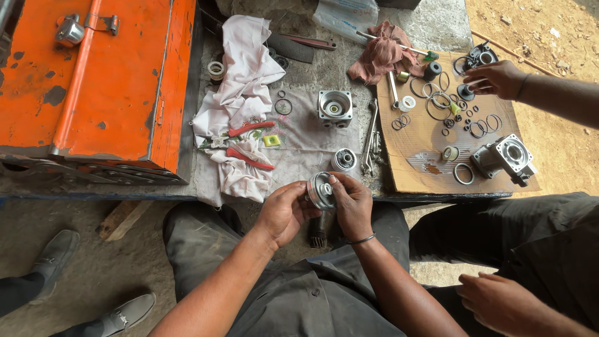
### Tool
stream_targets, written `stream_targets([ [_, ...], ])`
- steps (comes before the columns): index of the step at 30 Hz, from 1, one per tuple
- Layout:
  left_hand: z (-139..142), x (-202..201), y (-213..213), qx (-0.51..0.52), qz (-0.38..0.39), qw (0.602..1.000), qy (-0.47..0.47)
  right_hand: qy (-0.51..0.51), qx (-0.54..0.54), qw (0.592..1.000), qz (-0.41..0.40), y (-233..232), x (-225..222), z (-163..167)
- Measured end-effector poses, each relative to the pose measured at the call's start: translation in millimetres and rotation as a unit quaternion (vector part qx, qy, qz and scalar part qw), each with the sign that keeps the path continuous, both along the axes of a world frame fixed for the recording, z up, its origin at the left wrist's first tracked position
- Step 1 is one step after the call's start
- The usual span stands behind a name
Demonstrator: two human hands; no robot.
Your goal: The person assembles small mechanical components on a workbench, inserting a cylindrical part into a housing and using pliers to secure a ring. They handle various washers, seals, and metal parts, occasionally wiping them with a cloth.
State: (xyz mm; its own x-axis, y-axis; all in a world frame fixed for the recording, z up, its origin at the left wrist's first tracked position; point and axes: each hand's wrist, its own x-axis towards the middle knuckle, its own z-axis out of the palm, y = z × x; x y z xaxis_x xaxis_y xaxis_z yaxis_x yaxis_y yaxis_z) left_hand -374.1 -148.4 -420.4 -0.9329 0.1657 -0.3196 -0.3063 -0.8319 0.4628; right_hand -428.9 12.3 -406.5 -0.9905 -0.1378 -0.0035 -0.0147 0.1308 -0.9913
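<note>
Both my hands hold a round grey metal part [321,190] just in front of the bench edge, above my lap. My left hand [284,212] grips it from the left side. My right hand [352,205] cups it from the right, thumb on its face. On the bench right behind it stands a small metal cylinder part [344,160]. A square metal housing [335,107] sits further back on a pale cloth.
An orange metal toolbox [106,75] fills the left. Red-handled pliers [249,145] lie on a white rag [240,93]. Spanners [370,140] lie mid-bench. A cardboard sheet [424,162] holds several rubber rings and a grey housing [504,158]. Another person's hand [496,78] reaches over it.
</note>
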Motion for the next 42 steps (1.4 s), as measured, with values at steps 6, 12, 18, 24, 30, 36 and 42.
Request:
stream_targets([
  [6, 15, 0, 11, -0.053, -0.002, 0.998, 0.033, 0.038, 0.047, 0.998, -0.019, -1, 0, 2],
  [12, 20, -4, 18, -0.083, 0.007, 0.995, 0.047, 0.059, 0.05, 0.997, -0.021, -2, 3, 6],
  [18, 20, -3, 16, -0.057, -0.004, 0.996, 0.068, 0.04, 0.019, 0.999, -0.016, 4, 2, 6],
  [24, 20, 0, 12, -0.026, 0.009, 0.998, 0.064, -0.052, -0.138, 0.989, 0.026, 9, 3, 3],
  [30, 21, 1, 9, -0.032, 0.009, 0.997, 0.074, -0.082, -0.168, 0.982, 0.032, 14, 2, 4],
  [36, 18, 3, 9, -0.067, 0.004, 0.995, 0.078, -0.035, -0.083, 0.995, 0.038, 14, 2, 11],
  [42, 16, 7, 10, -0.07, 0.01, 0.994, 0.087, 0.032, 0.038, 0.999, 0.008, 9, 10, 17],
])
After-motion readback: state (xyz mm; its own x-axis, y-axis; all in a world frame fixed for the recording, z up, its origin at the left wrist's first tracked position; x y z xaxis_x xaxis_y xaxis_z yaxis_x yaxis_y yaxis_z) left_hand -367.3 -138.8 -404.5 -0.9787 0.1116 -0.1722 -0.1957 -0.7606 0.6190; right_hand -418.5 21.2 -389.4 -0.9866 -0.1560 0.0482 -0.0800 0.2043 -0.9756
